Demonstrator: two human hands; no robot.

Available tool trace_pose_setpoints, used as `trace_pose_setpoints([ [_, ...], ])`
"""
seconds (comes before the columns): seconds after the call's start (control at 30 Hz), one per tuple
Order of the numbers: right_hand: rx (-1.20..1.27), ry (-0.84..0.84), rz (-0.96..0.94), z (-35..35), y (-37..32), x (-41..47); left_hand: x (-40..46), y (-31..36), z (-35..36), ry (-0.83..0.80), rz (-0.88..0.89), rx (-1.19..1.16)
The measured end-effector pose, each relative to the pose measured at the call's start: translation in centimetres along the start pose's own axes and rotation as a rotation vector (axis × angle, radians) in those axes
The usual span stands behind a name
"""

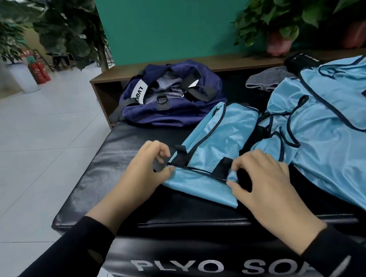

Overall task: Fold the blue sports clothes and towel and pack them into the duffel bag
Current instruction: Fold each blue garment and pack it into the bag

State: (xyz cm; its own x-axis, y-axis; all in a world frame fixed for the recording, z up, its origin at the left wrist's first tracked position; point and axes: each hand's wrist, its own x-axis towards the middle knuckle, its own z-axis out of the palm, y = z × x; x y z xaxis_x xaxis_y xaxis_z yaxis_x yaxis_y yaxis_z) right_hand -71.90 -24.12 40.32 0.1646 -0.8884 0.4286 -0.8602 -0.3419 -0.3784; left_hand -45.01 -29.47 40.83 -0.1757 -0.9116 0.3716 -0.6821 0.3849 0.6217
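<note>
White label on navy duffel bag (171, 100) reads "LVQU", rest cut off by a fold. Front face of black plyo box (184, 263) shows "PLYO SO" in grey caps, remainder hidden behind right arm. Other markings too blurred to read.

Lighting even and moderately dim, diffuse, with no hard shadows. Brightest area is the floor (39, 129) at left, lit from that side. Soft glare streaks on the black surface (119, 146) and sheen on the blue clothes (326, 131). Plants (298, 11) and background blurred. Wide-angle bending at the edges. Hands reasonably sharp.
</note>
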Motion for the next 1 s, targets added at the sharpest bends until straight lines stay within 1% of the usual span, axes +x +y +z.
trace_pose_setpoints([
  [0.07, -0.046, 0.02, -0.158, 0.6, 0.2, -0.1, 0.0, 0.0, 0.0, 0.016, 0.188, 0.15],
  [0.1, -0.051, 0.023, -0.2, 0.9, 0.4, -0.2, 0.0, -0.3, 0.0, 0.007, 0.29, 0.229],
  [0.17, -0.034, -0.011, -0.197, 1.2, 0.5, -0.4, 0.1, -1.3, -0.1, -0.041, 0.412, 0.331],
  [0.2, -0.009, -0.042, -0.176, 1.1, 0.5, -0.5, 0.0, -1.7, -0.3, -0.094, 0.419, 0.331],
  [0.33, 0.025, -0.173, -0.145, 0.0, 0.6, -0.6, -0.3, -2.5, -2.2, -0.294, 0.351, 0.281],
  [0.4, -0.012, -0.229, -0.152, -0.5, 0.6, -0.6, -0.6, -2.4, -2.6, -0.335, 0.351, 0.336],
  [0.47, -0.035, -0.246, -0.155, -0.4, 0.7, -0.6, -0.8, -2.1, -2.3, -0.35, 0.343, 0.389],
  [0.6, -0.002, -0.161, -0.14, 0.5, 0.8, -0.7, -0.5, -2.0, -1.4, -0.329, 0.292, 0.381],
  [0.7, -0.007, -0.128, -0.137, 0.8, 0.6, -0.8, 0.0, -1.7, -0.8, -0.252, 0.297, 0.329],
  [0.77, 0.021, -0.126, -0.13, 0.5, 0.6, -0.8, 0.1, -1.5, -0.8, -0.24, 0.277, 0.253],
  [0.9, 0.121, -0.224, -0.102, -1.2, 1.1, -0.7, -0.5, -1.0, -1.5, -0.28, 0.225, 0.117],
  [1.0, 0.238, -0.27, -0.043, -2.3, 1.8, -0.7, -1.2, 0.1, -1.7, -0.373, 0.17, 0.056],
])
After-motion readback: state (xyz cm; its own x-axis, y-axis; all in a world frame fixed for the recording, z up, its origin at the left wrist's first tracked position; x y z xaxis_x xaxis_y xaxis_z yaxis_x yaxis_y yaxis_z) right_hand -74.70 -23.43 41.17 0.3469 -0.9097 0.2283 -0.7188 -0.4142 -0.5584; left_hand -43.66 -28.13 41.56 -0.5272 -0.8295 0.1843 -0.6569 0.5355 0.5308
